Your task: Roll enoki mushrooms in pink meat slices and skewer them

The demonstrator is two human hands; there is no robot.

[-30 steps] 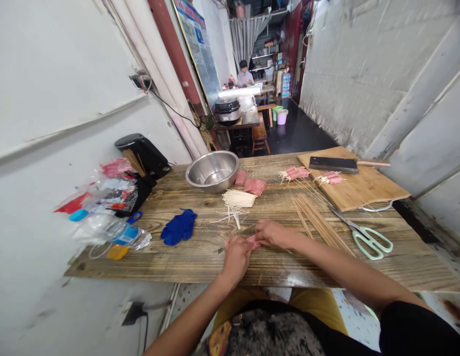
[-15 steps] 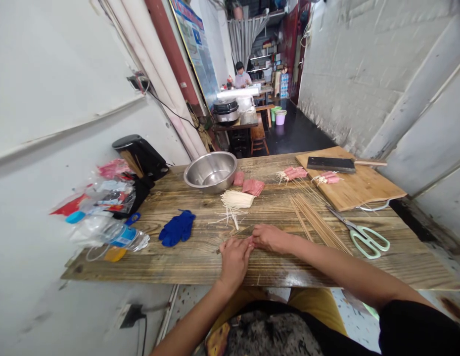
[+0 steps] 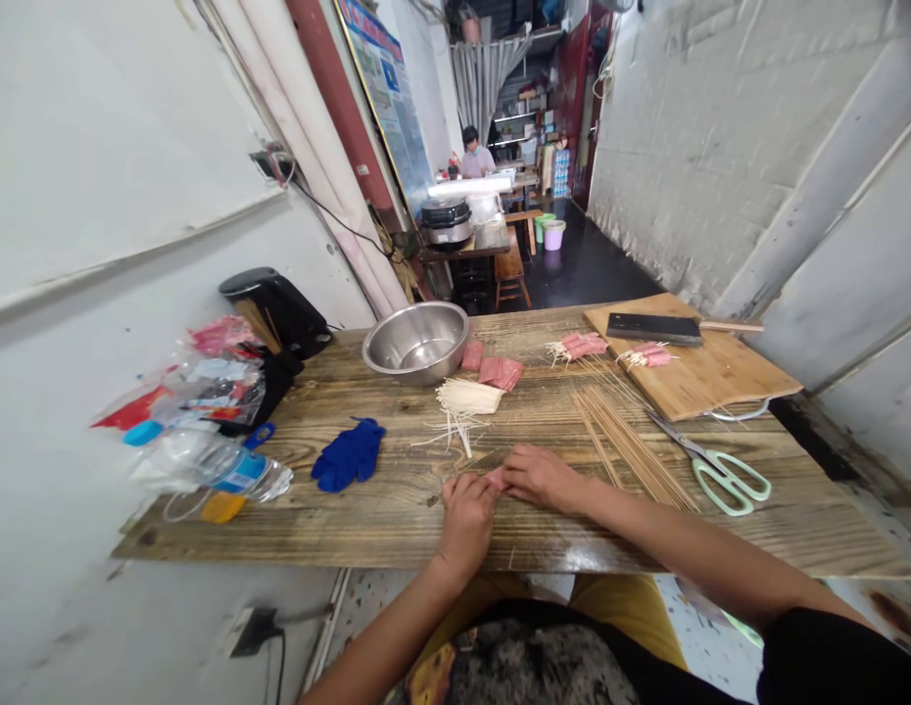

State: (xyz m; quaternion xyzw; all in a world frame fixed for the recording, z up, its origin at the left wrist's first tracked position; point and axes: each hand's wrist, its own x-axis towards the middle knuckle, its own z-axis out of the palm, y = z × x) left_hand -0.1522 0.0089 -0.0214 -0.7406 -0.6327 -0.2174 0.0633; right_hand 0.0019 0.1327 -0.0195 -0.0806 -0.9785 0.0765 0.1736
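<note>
My left hand point(image 3: 468, 509) and my right hand point(image 3: 538, 477) meet low over the front of the table, fingers curled down on a pink meat slice point(image 3: 497, 478). Only a small part of the slice shows between them; whatever it wraps is hidden. Just beyond my hands lies a bunch of enoki mushrooms point(image 3: 470, 397), with loose strands point(image 3: 459, 431) in front of it. Behind the bunch are stacked meat slices point(image 3: 500, 372). Bamboo skewers point(image 3: 632, 446) lie to the right of my right hand. Finished-looking meat rolls point(image 3: 579, 346) sit farther back, with mushroom ends sticking out.
A steel bowl point(image 3: 416, 343) stands at the back. Blue gloves point(image 3: 348, 454) and a water bottle point(image 3: 242, 470) lie left. Green-handled scissors point(image 3: 731, 482) lie right, before a cutting board point(image 3: 697, 377) bearing a cleaver point(image 3: 653, 328) and more rolls. A person point(image 3: 476, 157) sits far back.
My left hand has shifted slightly right and its fingers have drawn in. More of the pink meat shows between my hands. The things on the table have stayed in place.
</note>
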